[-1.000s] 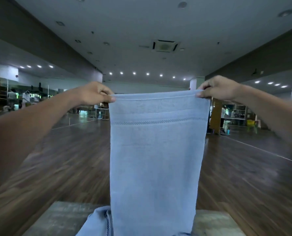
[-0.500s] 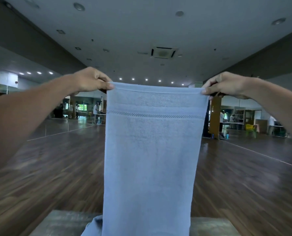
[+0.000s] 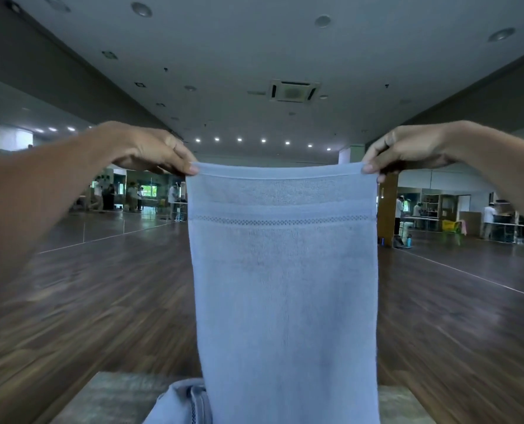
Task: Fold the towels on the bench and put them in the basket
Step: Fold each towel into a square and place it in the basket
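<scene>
A light blue towel (image 3: pixel 285 295) hangs flat in front of me, stretched by its top edge. My left hand (image 3: pixel 150 149) pinches the top left corner and my right hand (image 3: pixel 407 149) pinches the top right corner. The towel's lower end reaches down past the frame's bottom, in front of the grey bench (image 3: pixel 114 399). A second bunched blue towel (image 3: pixel 181 403) lies on the bench, left of the hanging one. No basket is in view.
A wide dark wooden floor (image 3: pixel 101 301) stretches beyond the bench. Mirrored walls run along both sides. Several people stand far off at the left, and at the right beside tables (image 3: pixel 505 224).
Both hands keep their grip on the towel's top corners. The top edge sits a little lower in the frame than half a second ago, and more of the bunched towel shows.
</scene>
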A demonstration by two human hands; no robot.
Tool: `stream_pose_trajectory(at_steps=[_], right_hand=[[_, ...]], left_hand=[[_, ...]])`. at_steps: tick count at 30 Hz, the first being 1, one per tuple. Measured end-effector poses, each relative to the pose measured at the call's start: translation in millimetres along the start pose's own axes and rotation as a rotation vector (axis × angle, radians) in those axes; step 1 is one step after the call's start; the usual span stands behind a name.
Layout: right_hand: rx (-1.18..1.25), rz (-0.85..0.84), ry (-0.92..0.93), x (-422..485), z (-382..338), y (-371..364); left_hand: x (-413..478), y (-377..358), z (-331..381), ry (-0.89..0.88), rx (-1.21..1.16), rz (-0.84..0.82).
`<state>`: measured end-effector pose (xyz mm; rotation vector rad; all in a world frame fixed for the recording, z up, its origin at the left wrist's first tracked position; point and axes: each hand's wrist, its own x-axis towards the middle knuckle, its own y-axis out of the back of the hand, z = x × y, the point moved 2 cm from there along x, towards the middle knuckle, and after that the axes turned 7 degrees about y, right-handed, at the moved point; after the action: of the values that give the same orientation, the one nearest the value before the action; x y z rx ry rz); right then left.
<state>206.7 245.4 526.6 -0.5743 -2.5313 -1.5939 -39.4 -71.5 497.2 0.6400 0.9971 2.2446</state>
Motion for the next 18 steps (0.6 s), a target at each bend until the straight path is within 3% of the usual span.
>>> stream_pose_trajectory(at_steps=[3, 8, 12, 14, 18], right_hand=[[-0.018, -0.011, -0.02, -2, -2, 3], [-0.049, 0.199, 0.097, 7, -10, 4], [-0.042, -0.047, -0.047, -2, -10, 5], [-0.039, -0.097, -0.077, -5, -8, 2], [-0.087, 0.122, 0.043, 1, -12, -1]], left_hand=[[2, 5, -6, 0.018, -0.01, -0.08], [7, 5, 7, -0.097, 0.007, 0.22], [2, 9, -4, 0.027, 0.036, -0.091], [-1, 8, -8, 0.038, 0.055, -0.144], [-8, 3, 5, -0.047, -0.062, 0.102]])
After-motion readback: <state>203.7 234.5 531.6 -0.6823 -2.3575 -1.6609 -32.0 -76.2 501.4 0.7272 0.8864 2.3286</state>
